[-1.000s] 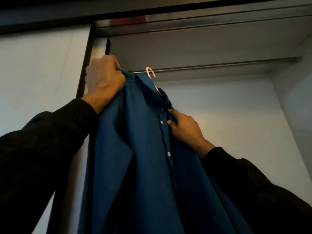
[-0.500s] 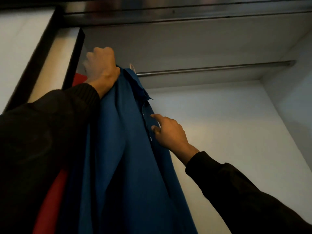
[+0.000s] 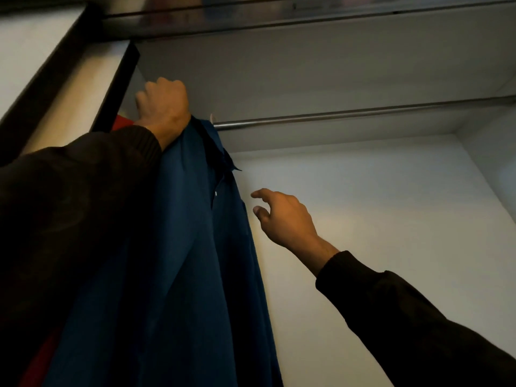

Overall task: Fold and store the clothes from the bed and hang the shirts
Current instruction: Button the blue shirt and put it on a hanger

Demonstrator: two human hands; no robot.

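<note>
Under the clenched left hand (image 3: 163,107), which grips the blue shirt (image 3: 190,247) at the shoulder, seat the hanger hook (image 3: 211,117) fully on the rail (image 3: 349,114); right hand (image 3: 282,216) is released, just beside the placket.

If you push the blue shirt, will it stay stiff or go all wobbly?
Probably wobbly. The blue shirt hangs in soft folds below the left hand, so it looks floppy. It likely swings along the rail rather than resisting. It seems light: one hand holds it up.
</note>
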